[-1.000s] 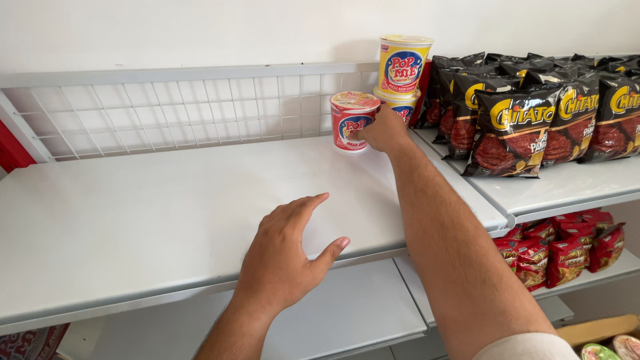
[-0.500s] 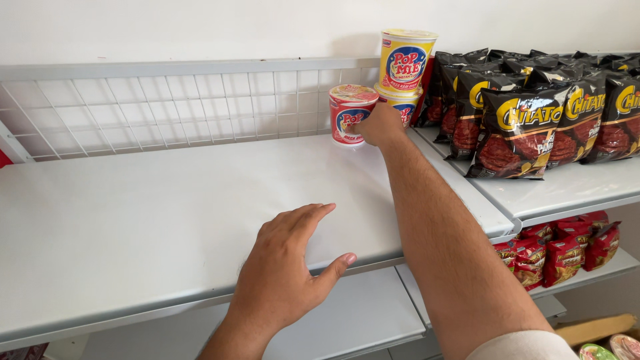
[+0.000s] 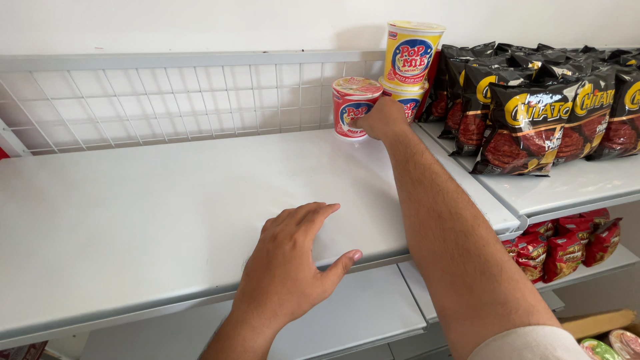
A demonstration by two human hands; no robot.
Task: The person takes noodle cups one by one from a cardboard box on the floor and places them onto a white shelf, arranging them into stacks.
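Red noodle cup [image 3: 355,107] is being gripped at its side by the right hand [image 3: 383,119], beside stacked yellow cups [image 3: 408,63]; left hand [image 3: 290,267] is being rested flat, fingers spread, on the white shelf [image 3: 133,213].

You're standing in a shop, looks like a small grocery or convenience store. You've got white metal display shelving [image 3: 167,200] with a wire mesh back [image 3: 167,93], rows of identical black snack bags [image 3: 533,127] faced out on the next shelf, red packets [image 3: 567,247] stocked on the tier below, and instant noodle cups [image 3: 410,57] stacked two high.
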